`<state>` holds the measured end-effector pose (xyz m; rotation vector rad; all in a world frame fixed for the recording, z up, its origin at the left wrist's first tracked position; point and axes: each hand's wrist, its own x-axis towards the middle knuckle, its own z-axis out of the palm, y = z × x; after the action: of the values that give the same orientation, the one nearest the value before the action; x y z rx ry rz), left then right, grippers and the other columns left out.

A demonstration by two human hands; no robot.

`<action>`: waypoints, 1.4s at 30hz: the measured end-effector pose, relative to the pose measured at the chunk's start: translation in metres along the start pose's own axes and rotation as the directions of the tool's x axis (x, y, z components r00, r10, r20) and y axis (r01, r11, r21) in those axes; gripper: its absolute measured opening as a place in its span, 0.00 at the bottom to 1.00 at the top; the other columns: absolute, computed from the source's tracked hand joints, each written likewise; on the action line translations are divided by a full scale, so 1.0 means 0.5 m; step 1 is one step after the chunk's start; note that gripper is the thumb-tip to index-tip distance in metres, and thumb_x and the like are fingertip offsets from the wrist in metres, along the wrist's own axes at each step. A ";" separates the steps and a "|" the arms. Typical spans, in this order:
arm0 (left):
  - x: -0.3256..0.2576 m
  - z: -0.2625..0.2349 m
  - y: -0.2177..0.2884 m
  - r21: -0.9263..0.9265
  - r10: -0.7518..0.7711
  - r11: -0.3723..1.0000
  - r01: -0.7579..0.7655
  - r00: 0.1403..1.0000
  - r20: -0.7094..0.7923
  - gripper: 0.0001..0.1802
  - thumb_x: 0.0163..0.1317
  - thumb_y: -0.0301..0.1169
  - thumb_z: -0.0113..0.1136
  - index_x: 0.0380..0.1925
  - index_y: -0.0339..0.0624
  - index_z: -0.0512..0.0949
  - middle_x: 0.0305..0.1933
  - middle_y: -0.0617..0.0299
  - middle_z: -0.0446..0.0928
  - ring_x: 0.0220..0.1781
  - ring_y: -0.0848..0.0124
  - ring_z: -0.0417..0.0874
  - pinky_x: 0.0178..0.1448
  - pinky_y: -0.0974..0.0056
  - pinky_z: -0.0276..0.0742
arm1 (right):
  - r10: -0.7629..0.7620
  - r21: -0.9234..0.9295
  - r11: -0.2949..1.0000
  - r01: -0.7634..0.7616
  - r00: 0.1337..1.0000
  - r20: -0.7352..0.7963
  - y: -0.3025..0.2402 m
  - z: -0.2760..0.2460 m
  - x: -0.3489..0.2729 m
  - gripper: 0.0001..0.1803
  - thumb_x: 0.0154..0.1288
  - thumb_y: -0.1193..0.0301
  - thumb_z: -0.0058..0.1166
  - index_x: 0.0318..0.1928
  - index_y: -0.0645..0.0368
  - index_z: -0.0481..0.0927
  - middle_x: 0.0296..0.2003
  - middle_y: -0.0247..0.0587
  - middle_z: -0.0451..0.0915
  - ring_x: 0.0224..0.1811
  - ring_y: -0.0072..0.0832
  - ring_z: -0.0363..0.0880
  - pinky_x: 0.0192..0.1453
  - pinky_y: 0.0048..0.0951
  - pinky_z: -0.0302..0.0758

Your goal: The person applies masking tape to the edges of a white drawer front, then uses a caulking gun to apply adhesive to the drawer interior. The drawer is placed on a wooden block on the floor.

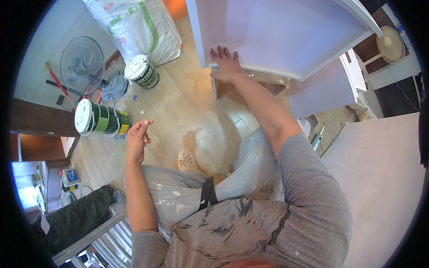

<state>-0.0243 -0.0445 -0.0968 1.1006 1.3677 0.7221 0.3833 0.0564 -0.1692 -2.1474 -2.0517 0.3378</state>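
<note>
My right hand (227, 66) is open, fingers spread, resting on the lower left inner edge of a white cabinet box (268, 56). That box is smooth, open toward me and sits on a low wooden base (268, 79). My left hand (139, 134) is raised over the floor with its fingers curled and the index finger and thumb close together. Nothing shows in it. Just left of it is a dark green paint bucket (103, 119) with a white lid. A second lidded bucket (142, 72) stands farther back.
A floor fan (82, 66) stands at the left, beside a large white sack (143, 31). To the right are a pale panel (380, 178) and a caulking tube (318, 138) on the floor. At lower left, dark cloth (78, 219) lies near a metal ladder (114, 241).
</note>
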 end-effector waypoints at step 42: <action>-0.161 -0.216 -0.131 0.040 0.047 0.998 -0.048 0.999 0.020 0.29 0.78 0.50 0.51 0.61 0.36 0.79 0.56 0.58 0.82 0.56 0.69 0.81 0.60 0.63 0.75 | 0.162 0.734 0.677 -0.049 0.983 -0.084 0.026 -0.197 -0.537 0.11 0.61 0.66 0.72 0.30 0.60 0.88 0.19 0.33 0.78 0.22 0.19 0.72 0.27 0.27 0.67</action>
<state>-0.1522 -0.1216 -0.1112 1.1723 1.3490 0.7196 0.4120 -0.2075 -0.0625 -1.7013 -1.3512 0.8320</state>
